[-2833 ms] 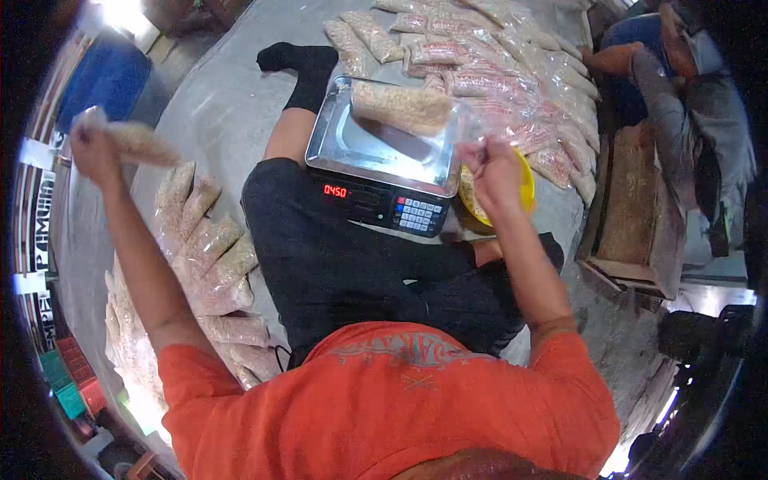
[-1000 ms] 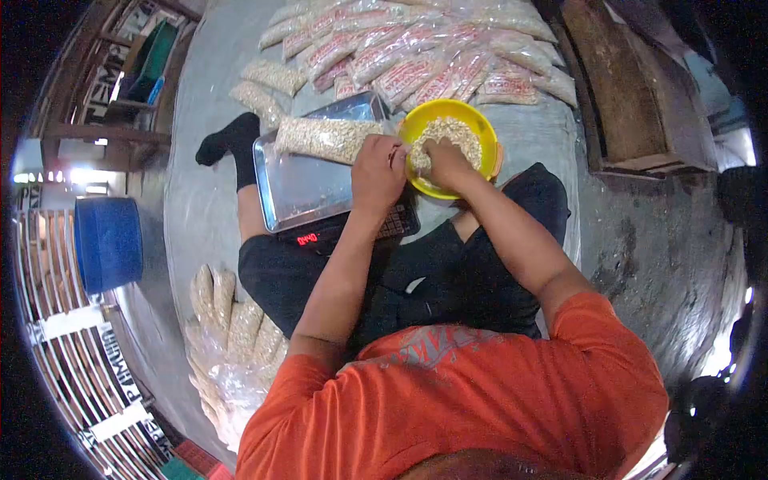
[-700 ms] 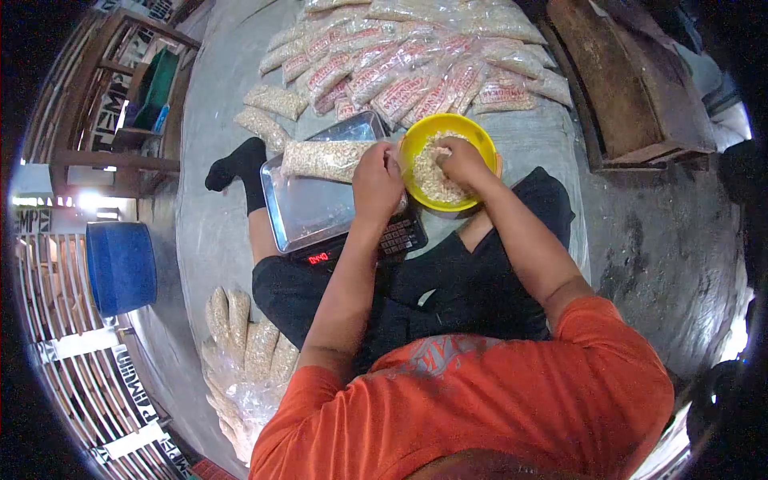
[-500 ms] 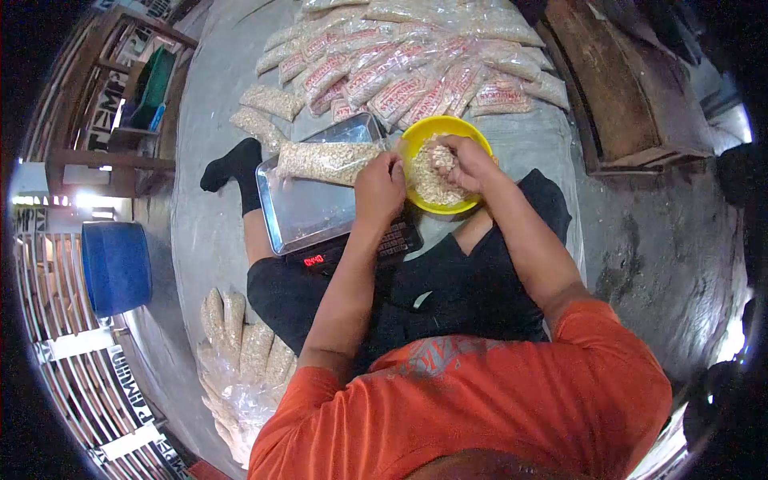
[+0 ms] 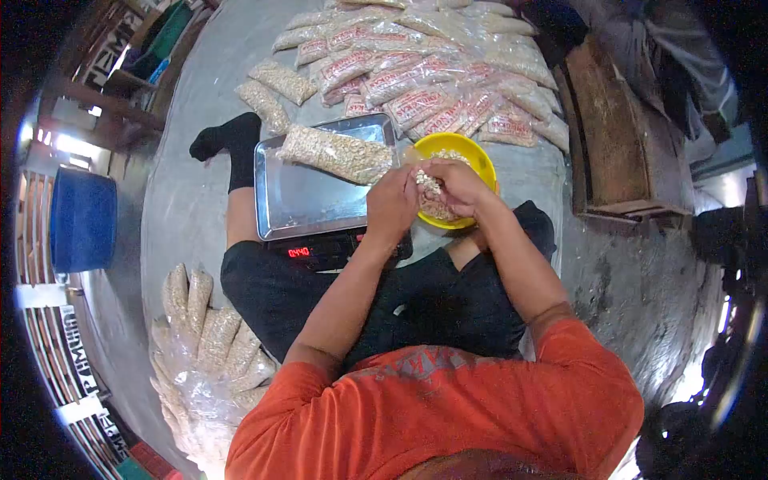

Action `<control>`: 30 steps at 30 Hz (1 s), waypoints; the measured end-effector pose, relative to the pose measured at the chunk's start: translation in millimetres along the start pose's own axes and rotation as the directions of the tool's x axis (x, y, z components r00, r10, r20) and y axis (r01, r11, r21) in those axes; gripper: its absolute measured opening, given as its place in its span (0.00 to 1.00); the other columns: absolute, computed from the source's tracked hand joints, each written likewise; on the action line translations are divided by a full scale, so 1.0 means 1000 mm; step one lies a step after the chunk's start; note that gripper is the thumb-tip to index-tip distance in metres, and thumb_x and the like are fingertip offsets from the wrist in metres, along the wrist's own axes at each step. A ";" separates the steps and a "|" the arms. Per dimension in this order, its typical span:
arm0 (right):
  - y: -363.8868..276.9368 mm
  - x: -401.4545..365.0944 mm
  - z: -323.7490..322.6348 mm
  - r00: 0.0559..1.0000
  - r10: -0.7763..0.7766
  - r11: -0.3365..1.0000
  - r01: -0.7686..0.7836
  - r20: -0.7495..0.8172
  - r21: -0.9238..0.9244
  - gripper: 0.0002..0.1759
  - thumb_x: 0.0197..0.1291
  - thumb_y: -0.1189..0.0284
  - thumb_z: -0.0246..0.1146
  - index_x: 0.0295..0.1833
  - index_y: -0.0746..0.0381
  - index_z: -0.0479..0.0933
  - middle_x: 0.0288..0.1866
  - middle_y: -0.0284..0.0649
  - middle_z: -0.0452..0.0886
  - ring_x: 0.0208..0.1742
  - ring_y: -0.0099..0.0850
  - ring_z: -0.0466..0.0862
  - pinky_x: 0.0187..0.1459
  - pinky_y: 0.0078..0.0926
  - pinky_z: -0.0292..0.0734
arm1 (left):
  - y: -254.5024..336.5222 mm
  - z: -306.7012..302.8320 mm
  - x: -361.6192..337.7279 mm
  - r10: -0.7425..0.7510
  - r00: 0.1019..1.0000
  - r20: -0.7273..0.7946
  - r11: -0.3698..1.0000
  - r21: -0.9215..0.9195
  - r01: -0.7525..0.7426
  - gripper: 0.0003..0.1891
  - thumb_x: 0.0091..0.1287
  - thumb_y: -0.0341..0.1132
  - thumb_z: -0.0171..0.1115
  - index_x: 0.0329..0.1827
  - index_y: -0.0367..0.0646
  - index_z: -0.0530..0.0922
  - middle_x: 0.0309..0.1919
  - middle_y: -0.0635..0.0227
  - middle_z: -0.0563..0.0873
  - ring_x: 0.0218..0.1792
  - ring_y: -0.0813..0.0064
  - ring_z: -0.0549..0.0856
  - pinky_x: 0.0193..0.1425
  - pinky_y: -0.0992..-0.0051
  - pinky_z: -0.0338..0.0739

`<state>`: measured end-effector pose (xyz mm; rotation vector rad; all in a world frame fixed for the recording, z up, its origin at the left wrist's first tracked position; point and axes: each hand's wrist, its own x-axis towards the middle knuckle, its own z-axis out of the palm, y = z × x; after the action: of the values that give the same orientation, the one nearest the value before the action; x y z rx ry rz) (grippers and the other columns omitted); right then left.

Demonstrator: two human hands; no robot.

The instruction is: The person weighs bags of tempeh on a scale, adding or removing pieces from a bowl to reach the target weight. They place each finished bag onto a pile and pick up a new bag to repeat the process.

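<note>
A clear plastic bag filled with pale, nut-like pieces (image 5: 332, 154) lies across the metal tray (image 5: 280, 222) of a digital scale (image 5: 316, 253) with a red display. My left hand (image 5: 392, 202) is closed around the bag's open end. Close beside it, over the yellow bowl (image 5: 486, 164), my right hand (image 5: 456, 189) is closed with some of the pale pieces (image 5: 429, 186) showing at its fingers. More loose pieces lie in the bowl, partly hidden by my hands and wrists.
Two filled bags (image 5: 282, 82) lie beyond the tray, before a large pile of red-printed bags (image 5: 416, 96). More filled bags (image 5: 212, 344) lean together at my left. A wooden bench (image 5: 612, 128) stands at right, a blue barrel (image 5: 83, 220) at far left.
My right hand has come up from the pieces in the bowl and moved left to the bag's mouth beside my left hand. The view has shifted slightly.
</note>
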<state>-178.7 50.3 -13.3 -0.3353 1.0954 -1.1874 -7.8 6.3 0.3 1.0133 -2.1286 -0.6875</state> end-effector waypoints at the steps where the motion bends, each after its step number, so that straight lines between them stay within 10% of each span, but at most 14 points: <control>1: -0.002 0.002 0.005 1.000 0.006 1.000 -0.006 0.002 -0.021 0.14 0.79 0.74 0.54 0.60 0.69 0.79 0.54 0.41 0.85 0.50 0.28 0.86 0.52 0.26 0.86 | 0.001 -0.003 -0.001 -0.007 1.000 0.007 1.000 -0.014 0.007 0.11 0.71 0.32 0.62 0.51 0.40 0.87 0.38 0.49 0.89 0.41 0.46 0.89 0.47 0.53 0.83; 9: -0.030 0.023 0.047 0.993 0.108 0.991 -0.111 0.046 0.080 0.10 0.79 0.71 0.56 0.51 0.65 0.79 0.47 0.41 0.83 0.47 0.30 0.84 0.38 0.27 0.85 | -0.014 -0.016 -0.001 0.008 0.990 -0.138 0.995 -0.096 -0.022 0.12 0.70 0.30 0.61 0.53 0.40 0.86 0.39 0.50 0.90 0.39 0.46 0.89 0.44 0.55 0.84; 12: -0.046 0.007 0.079 0.996 0.093 0.995 -0.093 -0.013 -0.034 0.10 0.77 0.72 0.54 0.49 0.66 0.78 0.45 0.43 0.83 0.45 0.34 0.85 0.53 0.35 0.85 | -0.015 -0.026 -0.003 -0.067 0.990 -0.126 0.973 -0.228 0.037 0.12 0.71 0.31 0.60 0.54 0.39 0.86 0.41 0.49 0.90 0.41 0.47 0.90 0.46 0.55 0.84; 19: -0.042 0.008 0.098 0.987 -0.053 0.948 0.002 -0.151 -0.318 0.11 0.75 0.70 0.57 0.47 0.67 0.81 0.42 0.47 0.85 0.39 0.38 0.87 0.41 0.37 0.84 | -0.024 -0.034 -0.003 -0.081 0.959 -0.270 0.971 -0.237 0.015 0.11 0.71 0.32 0.61 0.52 0.38 0.84 0.36 0.51 0.89 0.38 0.45 0.88 0.42 0.52 0.83; 20: -0.045 0.001 0.100 0.969 -0.243 0.503 0.155 0.033 -0.850 0.12 0.74 0.70 0.57 0.45 0.67 0.82 0.42 0.51 0.85 0.40 0.43 0.87 0.44 0.41 0.83 | -0.022 -0.037 -0.001 -0.093 0.960 -0.264 0.968 -0.248 0.025 0.11 0.72 0.32 0.61 0.52 0.38 0.84 0.36 0.50 0.89 0.38 0.45 0.88 0.42 0.51 0.83; 21: -0.049 -0.006 0.106 0.922 -0.258 -0.195 0.242 0.288 -0.951 0.13 0.72 0.69 0.58 0.43 0.68 0.83 0.41 0.56 0.86 0.42 0.48 0.87 0.47 0.45 0.82 | -0.023 -0.035 -0.001 -0.087 0.961 -0.261 0.967 -0.255 0.018 0.11 0.72 0.32 0.61 0.52 0.38 0.84 0.36 0.50 0.89 0.38 0.45 0.88 0.42 0.51 0.83; 25: -0.034 -0.003 0.098 0.888 -0.445 0.341 0.049 -0.115 -0.939 0.21 0.75 0.62 0.52 0.42 0.67 0.84 0.44 0.57 0.87 0.47 0.55 0.87 0.49 0.50 0.79 | -0.027 -0.030 -0.001 -0.083 0.960 -0.267 0.961 -0.275 0.007 0.12 0.73 0.33 0.61 0.54 0.39 0.85 0.37 0.49 0.89 0.39 0.45 0.89 0.44 0.52 0.83; 30: -0.020 -0.039 0.083 0.706 -0.708 0.278 0.236 -0.033 -0.931 0.23 0.79 0.59 0.50 0.47 0.67 0.81 0.43 0.57 0.85 0.48 0.58 0.85 0.53 0.52 0.78 | -0.028 -0.034 -0.004 -0.039 0.974 -0.223 0.955 -0.294 -0.029 0.13 0.74 0.34 0.60 0.54 0.40 0.85 0.39 0.48 0.89 0.41 0.45 0.89 0.47 0.52 0.84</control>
<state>-120.7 49.6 60.5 -1.4039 2.1481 -1.1272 32.9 -11.5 1.5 0.8871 -1.7638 -0.8232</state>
